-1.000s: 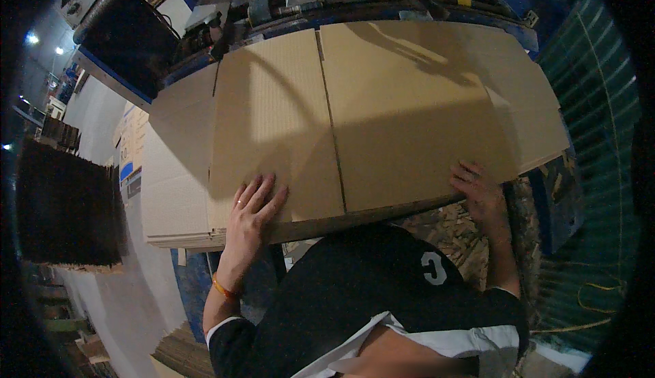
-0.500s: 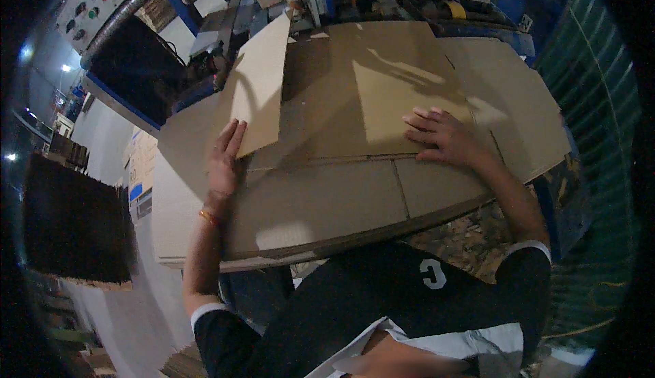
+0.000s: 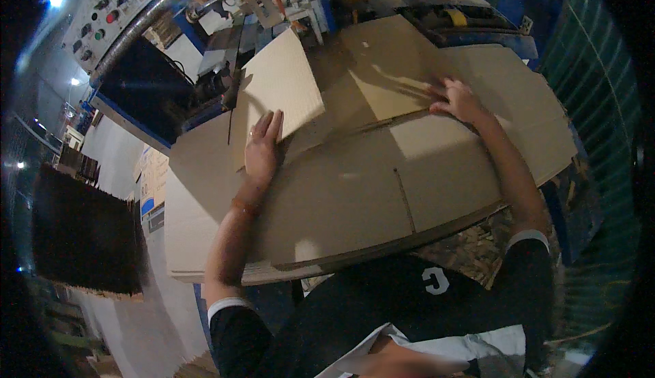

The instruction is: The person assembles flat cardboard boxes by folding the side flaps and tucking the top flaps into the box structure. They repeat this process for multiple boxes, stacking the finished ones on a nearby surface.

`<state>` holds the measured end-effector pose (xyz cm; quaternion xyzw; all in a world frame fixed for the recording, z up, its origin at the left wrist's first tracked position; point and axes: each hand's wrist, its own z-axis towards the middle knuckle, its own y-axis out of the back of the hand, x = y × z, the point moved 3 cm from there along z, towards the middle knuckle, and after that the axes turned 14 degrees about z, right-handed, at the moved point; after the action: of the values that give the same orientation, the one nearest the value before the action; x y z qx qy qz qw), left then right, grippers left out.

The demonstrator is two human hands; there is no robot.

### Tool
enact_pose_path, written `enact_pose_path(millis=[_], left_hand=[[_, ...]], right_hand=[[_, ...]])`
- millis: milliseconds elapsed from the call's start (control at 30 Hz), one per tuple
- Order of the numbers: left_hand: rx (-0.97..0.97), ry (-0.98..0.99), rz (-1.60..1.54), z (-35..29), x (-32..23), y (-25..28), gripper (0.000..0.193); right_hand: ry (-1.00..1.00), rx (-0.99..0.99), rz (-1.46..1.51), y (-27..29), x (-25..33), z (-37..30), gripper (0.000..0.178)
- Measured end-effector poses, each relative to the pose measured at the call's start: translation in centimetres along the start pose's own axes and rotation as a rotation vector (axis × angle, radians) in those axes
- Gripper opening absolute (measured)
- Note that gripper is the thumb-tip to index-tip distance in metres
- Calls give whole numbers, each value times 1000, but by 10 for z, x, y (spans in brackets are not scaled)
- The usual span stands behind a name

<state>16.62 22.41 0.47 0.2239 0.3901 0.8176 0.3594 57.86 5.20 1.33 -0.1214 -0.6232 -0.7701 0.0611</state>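
A brown cardboard sheet (image 3: 392, 64) lies on a stack of larger flat cardboard (image 3: 341, 200) before me. At its left a pale cardboard flap (image 3: 286, 78) stands tilted up. My left hand (image 3: 263, 149) rests on the flap's lower part, fingers straight and close together; its thumb is hidden. Around that wrist is an orange band. My right hand (image 3: 460, 99) touches the sheet's right near corner, with fingers spread and thumb along the near edge. The fingertips there are slightly blurred.
Beyond the cardboard stands a machine (image 3: 293, 3) with metal parts. A control panel (image 3: 112, 13) with buttons and a metal bar is at the upper left. Green corrugated sheeting (image 3: 587, 119) rises at the right. Scraps (image 3: 471, 238) lie below the stack's near right edge.
The sheet has shifted away from me and turned, its near edge now slanting. My left hand has moved right with the flap; my right hand has moved farther away, to the sheet's corner.
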Motion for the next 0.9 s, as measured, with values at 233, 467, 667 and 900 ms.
enact_pose_path(millis=[233, 467, 667, 900], left_hand=[[130, 326, -11, 18, 38, -8, 56], [250, 379, 60, -76, 35, 73, 66], [-136, 813, 274, -159, 80, 98, 62], [-124, 1232, 351, -283, 137, 95, 58]], right_hand=[[-192, -102, -248, -14, 18, -2, 51], [-391, 190, -62, -36, 38, -20, 64], [-387, 190, 257, -33, 14, 28, 78], [-350, -438, 622, 38, -8, -99, 72]])
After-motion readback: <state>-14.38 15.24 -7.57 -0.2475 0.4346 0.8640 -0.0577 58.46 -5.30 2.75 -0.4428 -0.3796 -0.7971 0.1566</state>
